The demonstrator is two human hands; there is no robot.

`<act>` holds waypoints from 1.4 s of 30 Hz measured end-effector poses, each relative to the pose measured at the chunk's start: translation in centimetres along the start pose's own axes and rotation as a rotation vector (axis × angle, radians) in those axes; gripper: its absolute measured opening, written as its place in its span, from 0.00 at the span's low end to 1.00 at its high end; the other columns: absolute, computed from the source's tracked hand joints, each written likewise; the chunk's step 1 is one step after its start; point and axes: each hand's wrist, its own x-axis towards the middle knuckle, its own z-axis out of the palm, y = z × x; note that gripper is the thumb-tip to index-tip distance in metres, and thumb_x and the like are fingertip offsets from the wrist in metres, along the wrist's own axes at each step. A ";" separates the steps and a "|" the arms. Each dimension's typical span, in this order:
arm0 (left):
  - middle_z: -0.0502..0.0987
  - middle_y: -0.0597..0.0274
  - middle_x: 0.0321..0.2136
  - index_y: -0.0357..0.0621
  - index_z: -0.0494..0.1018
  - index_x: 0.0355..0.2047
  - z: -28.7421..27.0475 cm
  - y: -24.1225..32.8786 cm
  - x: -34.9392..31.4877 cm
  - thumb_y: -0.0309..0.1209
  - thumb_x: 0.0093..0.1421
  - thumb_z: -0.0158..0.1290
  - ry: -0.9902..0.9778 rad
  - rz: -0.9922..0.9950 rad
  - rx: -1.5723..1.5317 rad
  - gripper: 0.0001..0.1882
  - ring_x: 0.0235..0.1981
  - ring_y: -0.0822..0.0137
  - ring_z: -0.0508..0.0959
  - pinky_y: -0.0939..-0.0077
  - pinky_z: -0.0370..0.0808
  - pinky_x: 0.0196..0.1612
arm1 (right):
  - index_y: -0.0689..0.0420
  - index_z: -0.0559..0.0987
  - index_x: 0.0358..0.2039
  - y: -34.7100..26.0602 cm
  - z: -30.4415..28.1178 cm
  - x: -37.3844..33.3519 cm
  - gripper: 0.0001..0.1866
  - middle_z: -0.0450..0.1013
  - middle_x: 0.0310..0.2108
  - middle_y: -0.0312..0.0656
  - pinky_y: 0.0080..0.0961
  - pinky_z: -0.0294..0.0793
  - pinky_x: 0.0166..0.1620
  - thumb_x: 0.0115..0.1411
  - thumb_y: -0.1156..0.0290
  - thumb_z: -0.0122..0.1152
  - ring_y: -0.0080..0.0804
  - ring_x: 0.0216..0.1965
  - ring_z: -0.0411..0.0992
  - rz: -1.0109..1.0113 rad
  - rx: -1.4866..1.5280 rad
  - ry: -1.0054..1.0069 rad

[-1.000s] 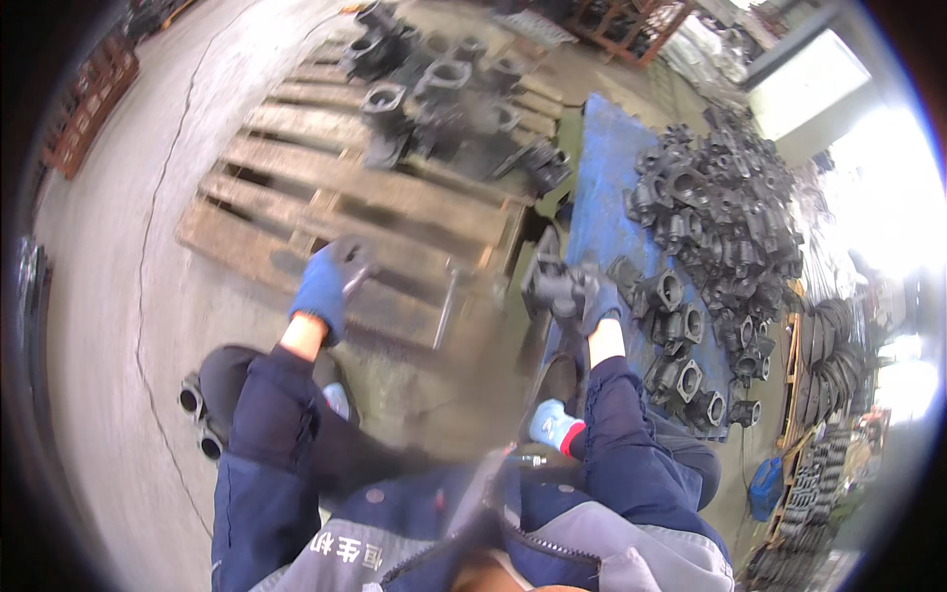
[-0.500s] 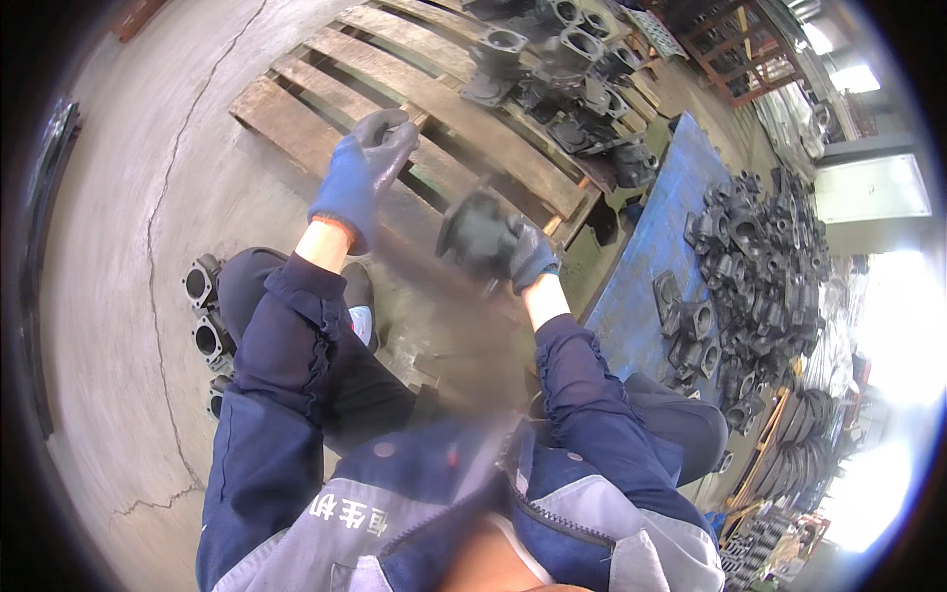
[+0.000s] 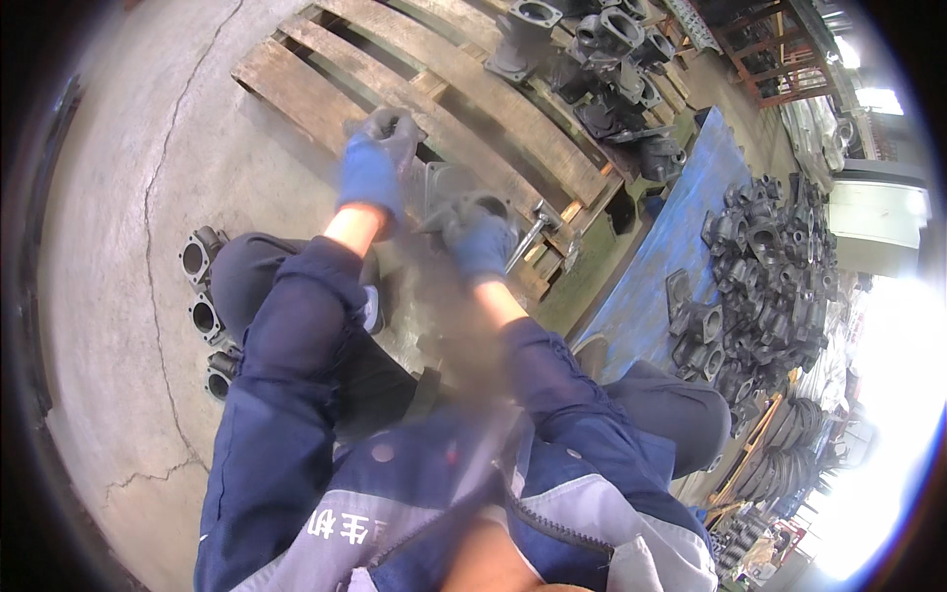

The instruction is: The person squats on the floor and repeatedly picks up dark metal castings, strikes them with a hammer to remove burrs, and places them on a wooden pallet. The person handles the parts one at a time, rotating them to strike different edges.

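My right hand (image 3: 481,245), in a blue glove with grey palm, closes on a dark grey metal casting (image 3: 456,184) with a flat flange and a round opening. The casting is held over the near edge of a wooden pallet (image 3: 296,74). My left hand (image 3: 379,163), gloved the same way, is beside the casting on its left, apart from it. Its fingers are curled in, and what they hold, if anything, cannot be made out. A shiny metal tool (image 3: 528,237) with a long shaft and short head lies at the pallet's edge, right of my right hand. A blurry smear hides the area below both hands.
Several similar castings (image 3: 617,35) stand on the pallet's far right. On the right, a blue-topped surface (image 3: 656,261) carries a large heap of castings (image 3: 769,266). A few more castings (image 3: 204,316) sit on the concrete floor (image 3: 109,247) by my left knee.
My right hand has moved left with the casting, toward my left hand, and the casting has turned. The metal tool now shows. My left hand has shifted slightly right.
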 end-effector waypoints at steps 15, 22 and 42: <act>0.76 0.49 0.52 0.42 0.78 0.49 5.6 -14.6 -0.3 0.49 0.61 0.53 -0.549 -0.429 0.943 0.26 0.56 0.48 0.75 0.59 0.73 0.56 | 0.61 0.79 0.41 -0.3 0.5 -2.2 0.27 0.76 0.39 0.56 0.43 0.69 0.51 0.56 0.46 0.59 0.53 0.45 0.73 -0.252 -0.112 -0.220; 0.78 0.47 0.49 0.43 0.81 0.44 4.2 -17.1 0.9 0.40 0.56 0.56 -0.711 -0.259 1.179 0.19 0.52 0.49 0.78 0.58 0.76 0.51 | 0.56 0.82 0.35 -0.1 -2.8 0.8 0.24 0.79 0.38 0.49 0.42 0.69 0.51 0.54 0.45 0.61 0.48 0.43 0.76 -0.253 -0.044 -0.558; 0.79 0.52 0.46 0.41 0.73 0.55 3.2 -10.6 2.2 0.54 0.62 0.47 -0.518 -0.105 0.893 0.32 0.44 0.63 0.77 0.67 0.73 0.47 | 0.59 0.81 0.40 16.1 -4.5 3.4 0.21 0.80 0.37 0.52 0.43 0.76 0.43 0.55 0.55 0.64 0.50 0.40 0.79 0.812 0.081 0.148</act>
